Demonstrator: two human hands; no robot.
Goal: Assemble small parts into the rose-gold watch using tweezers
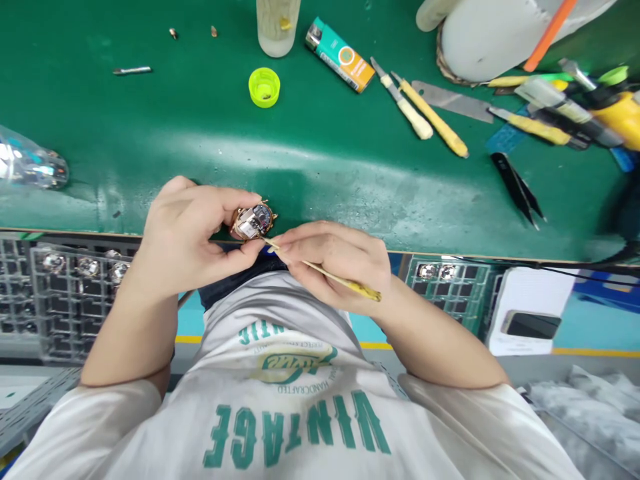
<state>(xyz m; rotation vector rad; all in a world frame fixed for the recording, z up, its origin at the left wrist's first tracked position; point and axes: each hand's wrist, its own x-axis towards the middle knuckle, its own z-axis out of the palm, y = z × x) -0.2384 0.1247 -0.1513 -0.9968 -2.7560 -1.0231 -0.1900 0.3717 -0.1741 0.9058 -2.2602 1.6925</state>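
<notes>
My left hand (193,233) pinches a small gold-coloured watch case (253,221) with its back open and the metal movement showing. It is held just above the near edge of the green bench mat (320,153). My right hand (333,260) grips a thin yellow-handled tool (325,272) like a pen, and its tip touches the open watch back. Both hands are close to my chest, over my white shirt with green lettering.
On the mat lie a lime bottle cap (264,87), a clear bottle (277,25), a teal and orange lighter (340,55), yellow-handled knives (433,117), black tweezers (517,189) and more tools at the far right. Grey part trays (65,293) sit below the bench edge.
</notes>
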